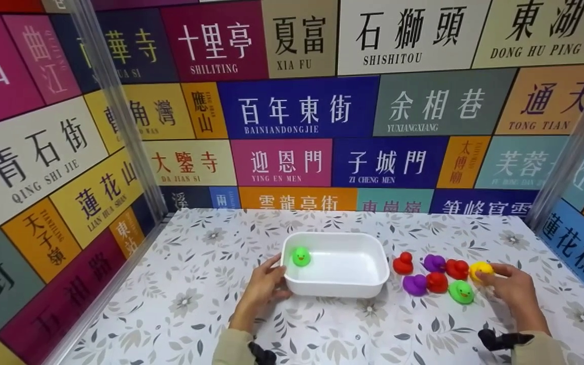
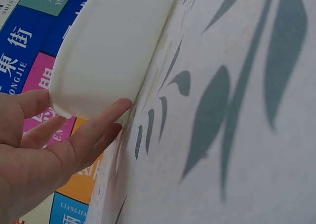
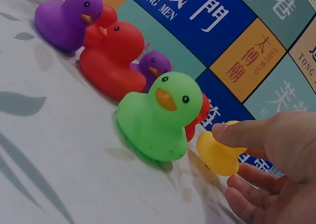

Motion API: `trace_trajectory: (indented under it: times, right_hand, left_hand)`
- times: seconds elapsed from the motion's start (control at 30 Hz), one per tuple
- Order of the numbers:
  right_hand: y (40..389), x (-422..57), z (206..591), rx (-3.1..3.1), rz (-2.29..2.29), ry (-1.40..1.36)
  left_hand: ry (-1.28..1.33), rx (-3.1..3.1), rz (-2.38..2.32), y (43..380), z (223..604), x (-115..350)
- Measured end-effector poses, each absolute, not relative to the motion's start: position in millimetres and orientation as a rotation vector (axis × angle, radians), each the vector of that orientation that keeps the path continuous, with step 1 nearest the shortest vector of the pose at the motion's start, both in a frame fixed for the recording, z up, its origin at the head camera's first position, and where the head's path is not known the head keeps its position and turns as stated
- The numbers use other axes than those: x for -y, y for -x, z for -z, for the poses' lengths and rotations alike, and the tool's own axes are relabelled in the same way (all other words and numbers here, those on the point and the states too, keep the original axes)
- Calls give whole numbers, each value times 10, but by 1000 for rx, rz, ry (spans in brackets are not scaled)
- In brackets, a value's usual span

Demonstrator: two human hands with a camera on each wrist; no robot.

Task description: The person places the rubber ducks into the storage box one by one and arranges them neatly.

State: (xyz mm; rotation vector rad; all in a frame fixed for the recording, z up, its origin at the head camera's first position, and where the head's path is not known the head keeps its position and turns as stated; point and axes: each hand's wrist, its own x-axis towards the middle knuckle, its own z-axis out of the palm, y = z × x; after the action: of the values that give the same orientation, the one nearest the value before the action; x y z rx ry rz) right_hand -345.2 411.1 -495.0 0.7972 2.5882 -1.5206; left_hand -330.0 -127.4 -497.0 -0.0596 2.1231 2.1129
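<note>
Pinched by the right hand (image 1: 516, 288), a yellow toy duck (image 1: 481, 270) is beside a red duck (image 1: 456, 268), right of the white tub (image 1: 336, 290); the left hand (image 1: 265, 284), fingers extended, touches the tub's left end.

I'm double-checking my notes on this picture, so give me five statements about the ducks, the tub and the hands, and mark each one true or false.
1. The left hand touches the white tub. True.
2. The duck inside the tub is purple. False: it is a green duck.
3. The right hand holds the yellow duck. True.
4. Only one red duck is in view. False: there are three red ducks.
5. Two purple ducks are outside the tub. True.
</note>
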Motion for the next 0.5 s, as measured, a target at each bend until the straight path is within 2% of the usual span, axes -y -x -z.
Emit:
trace_trajectory:
  times: [0.5]
  right_hand:
    - [3365, -3981, 4681, -2583, 1569, -721]
  left_hand:
    - [59, -2140, -2108, 3299, 4967, 1277]
